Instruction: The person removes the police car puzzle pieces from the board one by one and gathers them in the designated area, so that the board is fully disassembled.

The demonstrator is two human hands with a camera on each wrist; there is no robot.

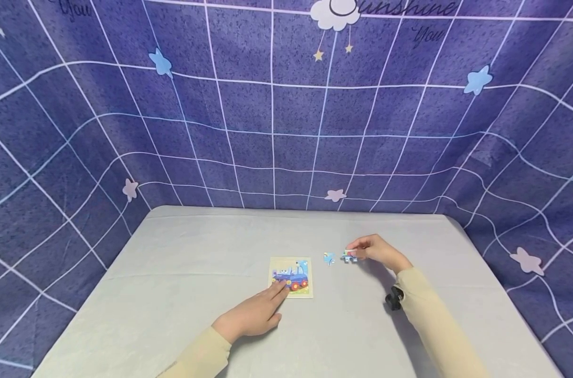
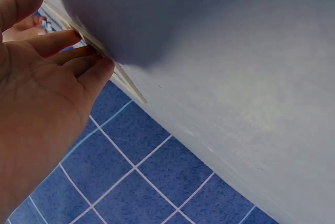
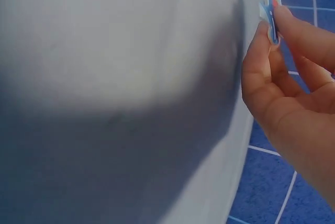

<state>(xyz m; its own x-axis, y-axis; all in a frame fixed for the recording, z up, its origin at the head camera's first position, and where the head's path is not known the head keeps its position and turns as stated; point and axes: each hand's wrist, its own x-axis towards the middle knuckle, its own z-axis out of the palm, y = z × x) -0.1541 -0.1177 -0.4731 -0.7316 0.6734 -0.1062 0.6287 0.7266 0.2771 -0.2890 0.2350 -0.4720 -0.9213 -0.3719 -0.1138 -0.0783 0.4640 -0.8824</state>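
A square jigsaw puzzle in a pale wooden frame (image 1: 310, 283) lies on the table, its picture a blue vehicle with red and yellow wheels. My left hand (image 1: 254, 314) rests its extended fingertips on the lower left of the picture, covering part of it. In the left wrist view the frame's thin edge (image 2: 132, 86) runs past those fingers. To the right, my right hand (image 1: 380, 252) pinches a colourful puzzle piece (image 3: 271, 12) between thumb and fingers, partly hidden by them. Between that hand and the frame lies a loose light-blue puzzle piece (image 1: 329, 258).
A pale cloth covers the table (image 1: 182, 294). Behind it and along both sides hangs a purple-blue curtain (image 1: 296, 115) with a white grid and stars. A black device (image 1: 394, 298) sits at the right wrist.
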